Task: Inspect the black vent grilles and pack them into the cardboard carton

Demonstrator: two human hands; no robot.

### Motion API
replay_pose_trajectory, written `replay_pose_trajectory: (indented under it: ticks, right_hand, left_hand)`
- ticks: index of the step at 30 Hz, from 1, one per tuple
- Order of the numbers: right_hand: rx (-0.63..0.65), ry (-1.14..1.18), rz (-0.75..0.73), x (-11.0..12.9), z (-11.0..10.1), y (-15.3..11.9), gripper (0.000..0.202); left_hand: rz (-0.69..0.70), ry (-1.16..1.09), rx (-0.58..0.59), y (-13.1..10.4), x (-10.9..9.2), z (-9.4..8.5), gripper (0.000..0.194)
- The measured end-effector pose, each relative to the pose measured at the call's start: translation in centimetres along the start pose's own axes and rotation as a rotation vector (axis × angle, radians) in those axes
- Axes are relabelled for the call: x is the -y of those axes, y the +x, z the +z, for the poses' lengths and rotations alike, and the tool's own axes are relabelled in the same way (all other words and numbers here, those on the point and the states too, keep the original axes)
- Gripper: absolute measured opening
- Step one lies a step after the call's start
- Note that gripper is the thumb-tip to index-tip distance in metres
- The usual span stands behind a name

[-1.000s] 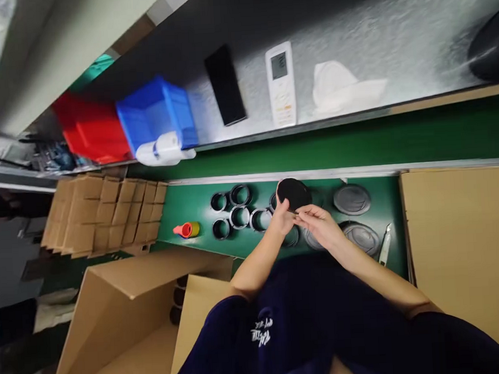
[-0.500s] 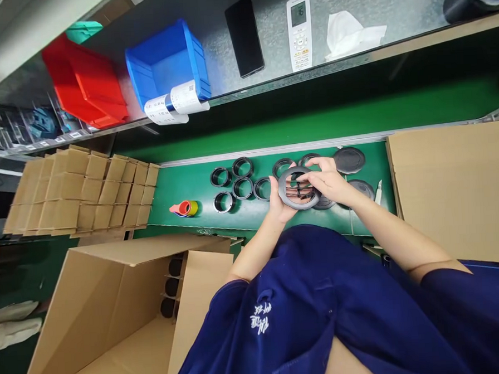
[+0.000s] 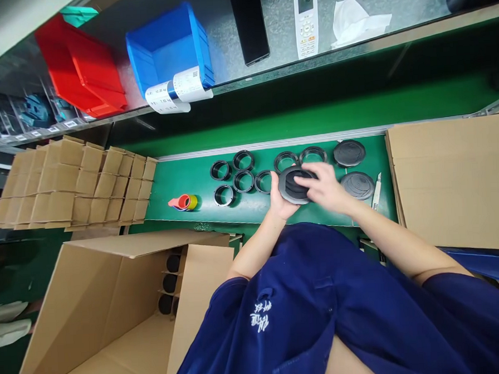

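Observation:
My left hand (image 3: 282,199) is closed around the left edge of a round air vent (image 3: 290,194), a black piece with a wide grey rim. The vent is tilted up over the bench, its centre filled with black. My right hand (image 3: 327,189) is slightly blurred. Its fingers are stretched out and touch the vent's dark centre from the right. Behind the vent lie black rings (image 3: 243,181), several of them spread to the left and back. To the right lie two dark round pieces, one black (image 3: 348,153) and one grey (image 3: 357,186).
A utility knife (image 3: 376,192) and flat cardboard (image 3: 458,184) are at right. Red and yellow tape rolls (image 3: 186,202) lie left, near stacked cardboard dividers (image 3: 77,182). An open carton (image 3: 97,306) stands front left. The shelf above holds a blue bin (image 3: 169,51), red bin (image 3: 80,67), phone (image 3: 250,25) and remote (image 3: 306,22).
The vent's centre showed bars with gaps between them; now it looks filled and black. My right hand has shifted slightly, its fingers now on the centre. My left hand keeps its hold.

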State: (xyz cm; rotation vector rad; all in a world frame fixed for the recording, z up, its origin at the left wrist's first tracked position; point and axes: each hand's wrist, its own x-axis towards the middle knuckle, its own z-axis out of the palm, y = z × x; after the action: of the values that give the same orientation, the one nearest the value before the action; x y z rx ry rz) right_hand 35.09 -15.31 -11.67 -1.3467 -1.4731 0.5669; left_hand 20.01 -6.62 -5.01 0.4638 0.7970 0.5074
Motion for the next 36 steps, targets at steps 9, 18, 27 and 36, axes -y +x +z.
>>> replay_pose_trajectory:
  ticks: [9, 18, 27, 36]
  right_hand:
    - [0.292, -0.150, 0.114, -3.9, 4.4, 2.1, 0.107]
    - [0.181, -0.553, 0.433, -15.5, 4.5, 9.5, 0.105]
    - [0.125, -0.566, 0.334, -15.9, 5.8, 10.9, 0.076]
    - [0.313, -0.447, 0.292, -18.2, 1.5, 11.5, 0.098]
  left_hand:
    - [-0.130, 0.181, -0.150, 1.5, 1.3, -3.3, 0.079]
    - [-0.087, 0.244, -0.335, -0.3, -2.2, -7.6, 0.074]
    - [-0.027, 0.896, -0.490, 2.4, -1.4, -8.8, 0.042]
    - [0.065, 1.862, 0.177, 12.5, 8.4, -3.5, 0.103]
